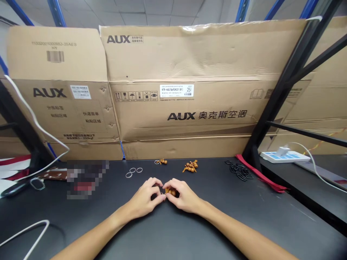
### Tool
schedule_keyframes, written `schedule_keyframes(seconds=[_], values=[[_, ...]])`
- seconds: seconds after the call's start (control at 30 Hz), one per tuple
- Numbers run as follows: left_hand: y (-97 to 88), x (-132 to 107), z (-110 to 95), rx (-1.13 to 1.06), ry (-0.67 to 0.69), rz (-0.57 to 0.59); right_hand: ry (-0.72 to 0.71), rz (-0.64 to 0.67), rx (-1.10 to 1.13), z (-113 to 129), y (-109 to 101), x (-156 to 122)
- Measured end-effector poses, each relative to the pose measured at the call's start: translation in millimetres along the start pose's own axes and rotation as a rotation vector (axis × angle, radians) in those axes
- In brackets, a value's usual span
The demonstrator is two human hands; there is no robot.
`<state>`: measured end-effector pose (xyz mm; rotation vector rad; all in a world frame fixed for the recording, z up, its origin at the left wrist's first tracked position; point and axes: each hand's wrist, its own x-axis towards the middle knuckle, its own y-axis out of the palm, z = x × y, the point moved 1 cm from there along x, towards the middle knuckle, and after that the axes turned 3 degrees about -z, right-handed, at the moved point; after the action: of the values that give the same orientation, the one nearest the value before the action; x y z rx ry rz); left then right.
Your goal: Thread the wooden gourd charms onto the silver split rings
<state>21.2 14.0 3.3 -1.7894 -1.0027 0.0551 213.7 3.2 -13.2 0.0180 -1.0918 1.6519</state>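
Wooden charm (pixel 170 192) between both curled hands (pixel 146 198) (pixel 184 198)

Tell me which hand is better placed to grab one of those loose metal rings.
Left, probably. Both hands pinch the wooden charm, but the metal rings lie just beyond the left hand, farther from the right hand.

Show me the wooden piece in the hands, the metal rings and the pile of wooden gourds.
wooden piece (pixel 170 191): head view, its visible orange-brown part.
metal rings (pixel 132 170): head view, the middle ring of three.
pile of wooden gourds (pixel 190 166): head view, centre of the heap.
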Motion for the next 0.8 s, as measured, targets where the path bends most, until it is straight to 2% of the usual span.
schedule_keyframes(seconds=[0.3,0.53,0.8], values=[[0.8,-1.6,-0.8,0.043,0.049,-0.011,-0.006,0.014,-0.018,3.1,-2.0,0.2],[0.5,-1.7,0.8,0.066,0.064,-0.016,0.140,-0.103,-0.091,-4.9,-0.5,3.6],[1.0,-2.3,-1.8,0.096,0.063,-0.028,0.030,-0.013,0.009,1.4,-1.7,0.7]])
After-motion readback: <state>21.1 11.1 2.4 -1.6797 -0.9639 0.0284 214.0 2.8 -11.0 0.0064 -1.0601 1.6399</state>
